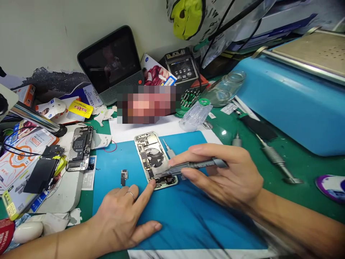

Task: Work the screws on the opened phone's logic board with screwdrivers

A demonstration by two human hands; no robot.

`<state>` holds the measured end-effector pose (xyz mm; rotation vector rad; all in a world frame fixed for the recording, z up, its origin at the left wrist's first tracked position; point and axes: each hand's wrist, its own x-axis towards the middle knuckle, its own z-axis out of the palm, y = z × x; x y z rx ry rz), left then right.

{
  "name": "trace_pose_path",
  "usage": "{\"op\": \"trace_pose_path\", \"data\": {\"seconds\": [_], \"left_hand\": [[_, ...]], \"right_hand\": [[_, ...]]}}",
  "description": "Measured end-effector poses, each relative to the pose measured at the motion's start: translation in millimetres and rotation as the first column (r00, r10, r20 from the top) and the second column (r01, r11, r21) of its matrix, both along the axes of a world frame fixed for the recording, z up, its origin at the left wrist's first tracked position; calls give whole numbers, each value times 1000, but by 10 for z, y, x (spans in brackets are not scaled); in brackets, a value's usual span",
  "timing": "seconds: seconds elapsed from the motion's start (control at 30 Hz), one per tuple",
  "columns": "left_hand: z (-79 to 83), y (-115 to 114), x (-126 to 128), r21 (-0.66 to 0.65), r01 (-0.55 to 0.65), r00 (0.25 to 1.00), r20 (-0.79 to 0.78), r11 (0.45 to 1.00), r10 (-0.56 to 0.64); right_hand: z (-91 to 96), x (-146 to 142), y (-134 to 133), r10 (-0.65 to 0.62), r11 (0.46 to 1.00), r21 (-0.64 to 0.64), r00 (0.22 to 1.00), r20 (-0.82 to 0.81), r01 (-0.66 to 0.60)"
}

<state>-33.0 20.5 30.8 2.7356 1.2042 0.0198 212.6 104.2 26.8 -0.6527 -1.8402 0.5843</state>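
green tabletop (314, 169) | blue mat (185, 212) over white sheet (126, 131) | glass jar (225, 88) | ribbed-handled tool (276, 156)

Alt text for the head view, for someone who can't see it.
A person's right hand holds a grey screwdriver-like tool over the lower end of an opened phone on a blue mat, while the left hand rests its index finger at the phone's edge. A small part lies nearby; a second opened phone lies left of the mat.

Your mat (107, 169) is blue. On the mat, the phone body (155, 158) is silver with black patches; over the mat, your screwdriver (177, 169) is grey. Around the mat, the tabletop (320, 158) is green; left of it, a white box (23, 156) bears orange rings.
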Motion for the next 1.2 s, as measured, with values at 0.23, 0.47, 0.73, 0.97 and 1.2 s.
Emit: {"op": "trace_pose_path", "data": {"seconds": [0.23,0.47,0.73,0.97,1.2], "left_hand": [[0,3,-11,42,7,1000,4,999,-7],[-33,-27,-5,44,-9,1000,-5,999,9],[-33,-27,-26,34,-14,1000,-17,999,14],[-29,-25,-22,39,-12,1000,-14,999,12],[-19,-35,-27,33,-8,1000,3,999,8]], "right_hand": [[147,-72,-88,-155,984,102,986,69,147],[-79,-134,-100,-113,981,159,994,-7,113],[-251,-93,-56,-120,991,-64,990,-76,115],[-200,-113,-60,-121,992,-37,992,-39,120],[-151,-107,-65,-102,994,-44,995,-5,102]]}}
